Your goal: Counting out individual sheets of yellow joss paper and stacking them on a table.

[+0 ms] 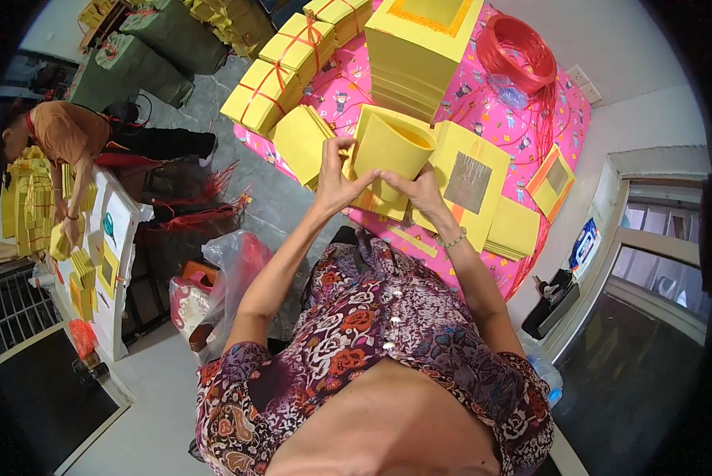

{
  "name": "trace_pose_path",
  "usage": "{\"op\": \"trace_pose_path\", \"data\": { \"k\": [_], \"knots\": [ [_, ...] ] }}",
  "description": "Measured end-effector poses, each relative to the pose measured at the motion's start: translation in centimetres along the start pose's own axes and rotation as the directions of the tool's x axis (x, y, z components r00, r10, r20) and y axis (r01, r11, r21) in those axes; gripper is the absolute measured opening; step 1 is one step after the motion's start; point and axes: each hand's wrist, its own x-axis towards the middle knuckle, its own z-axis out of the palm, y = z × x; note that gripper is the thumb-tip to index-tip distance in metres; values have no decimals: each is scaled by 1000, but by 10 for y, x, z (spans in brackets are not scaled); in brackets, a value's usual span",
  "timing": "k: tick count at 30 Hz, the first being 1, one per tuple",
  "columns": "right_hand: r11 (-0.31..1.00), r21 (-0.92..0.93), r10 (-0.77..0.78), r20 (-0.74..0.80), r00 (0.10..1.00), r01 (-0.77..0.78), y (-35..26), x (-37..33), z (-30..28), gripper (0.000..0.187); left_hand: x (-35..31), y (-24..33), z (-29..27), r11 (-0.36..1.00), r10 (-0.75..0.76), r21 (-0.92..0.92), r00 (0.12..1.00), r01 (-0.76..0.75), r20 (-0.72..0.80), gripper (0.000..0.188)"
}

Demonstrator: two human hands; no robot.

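Observation:
A curled bundle of yellow paper sheets [387, 151] is bent between my two hands above the pink tablecloth. My left hand [340, 181] grips its left edge, thumb in front and fingers behind. On the lower right, my right hand [422, 194] pinches the bundle with its thumb; most of its fingers are hidden behind the paper. More yellow sheets lie under and behind the bundle. Just right of my right hand is a yellow sheet bearing a grey-brown rectangle [468, 182]. A fanned pile of yellow sheets [299, 139] sits beyond my left hand.
Tied yellow paper bundles [259, 95] line the table's far left, beside a tall yellow stack [411, 67]. A red coil of cord [517, 55] stands far right. At left, a co-worker [70, 135] bends over a white table [122, 238]. Plastic bags [233, 270] lie below.

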Motion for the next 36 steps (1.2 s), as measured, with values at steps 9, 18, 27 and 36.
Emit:
{"op": "trace_pose_path", "data": {
  "k": [9,18,27,36],
  "knots": [
    [989,-146,-33,4,999,33,32,15,-1,53,-19,-52,28,921,-109,-347,974,175,200,54],
    [965,-243,99,0,995,-96,12,16,-13,49,3,-14,15,870,-149,-418,948,261,281,51],
    [980,142,149,-34,988,-142,-29,20,-9,38,37,33,-3,468,-357,-573,737,673,574,48],
    [981,142,138,-51,989,-130,-33,17,-7,40,41,33,-8,552,-390,-486,725,677,567,52]
  ]
}}
